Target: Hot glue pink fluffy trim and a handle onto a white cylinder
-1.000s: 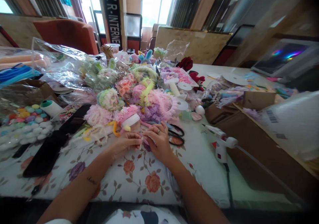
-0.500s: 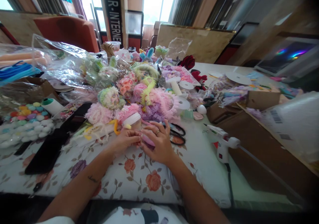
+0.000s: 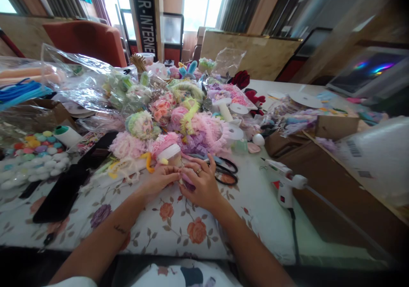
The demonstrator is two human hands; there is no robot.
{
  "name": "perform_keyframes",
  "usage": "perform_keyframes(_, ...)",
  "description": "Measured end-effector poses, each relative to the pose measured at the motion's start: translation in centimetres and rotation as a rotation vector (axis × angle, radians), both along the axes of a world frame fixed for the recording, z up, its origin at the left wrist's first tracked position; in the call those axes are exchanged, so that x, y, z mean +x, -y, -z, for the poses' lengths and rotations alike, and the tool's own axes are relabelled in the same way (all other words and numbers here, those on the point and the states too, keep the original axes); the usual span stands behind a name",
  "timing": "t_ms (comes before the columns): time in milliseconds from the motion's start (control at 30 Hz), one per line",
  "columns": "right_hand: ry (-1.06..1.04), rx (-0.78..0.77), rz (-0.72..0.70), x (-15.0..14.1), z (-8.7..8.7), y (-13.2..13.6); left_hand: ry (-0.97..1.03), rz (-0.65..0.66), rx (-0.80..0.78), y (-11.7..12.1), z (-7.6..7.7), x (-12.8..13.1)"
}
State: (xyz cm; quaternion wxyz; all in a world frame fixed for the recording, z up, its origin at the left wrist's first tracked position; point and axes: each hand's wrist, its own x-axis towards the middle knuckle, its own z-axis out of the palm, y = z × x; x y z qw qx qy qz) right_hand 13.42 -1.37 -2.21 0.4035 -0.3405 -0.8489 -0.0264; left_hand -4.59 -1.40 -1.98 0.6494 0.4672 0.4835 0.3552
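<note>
My left hand (image 3: 162, 179) is closed in a pinch at the near edge of the pile, its fingertips meeting those of my right hand (image 3: 201, 184). Between them is a small pink-purple piece, perhaps fabric or ribbon (image 3: 189, 182), mostly covered by my right fingers, which curl round it. Just beyond lies a white roll (image 3: 170, 153) with pink fluffy trim (image 3: 164, 143). Black-handled scissors (image 3: 227, 170) rest right beside my right hand. A bent orange fuzzy stem (image 3: 147, 162) lies beyond my left hand.
A glue gun (image 3: 283, 180) with a cord stands at right by a cardboard box (image 3: 335, 193). At left are a black phone-like slab (image 3: 60, 195) and a bag of coloured pompoms (image 3: 40, 159). Fluffy trims and yarn (image 3: 179, 116) are heaped at the back.
My right fingers have shifted slightly left and closed further over the purple piece, so less of it shows. My left hand stays nearly in place. The surroundings look the same.
</note>
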Motion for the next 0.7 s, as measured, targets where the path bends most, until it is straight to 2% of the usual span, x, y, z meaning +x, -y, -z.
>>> perform_keyframes(167,-0.036,0.038,0.012,-0.28,0.02,-0.06,-0.066,-0.003,0.025,-0.01,-0.05,0.1)
perform_keyframes(367,-0.017,0.081,0.027,-0.22,0.24,-0.25,-0.05,-0.032,0.033,-0.1,0.52,0.19)
perform_keyframes(700,-0.018,0.187,0.002,-0.37,0.39,-0.37,-0.042,-0.062,0.032,0.04,0.2,0.44)
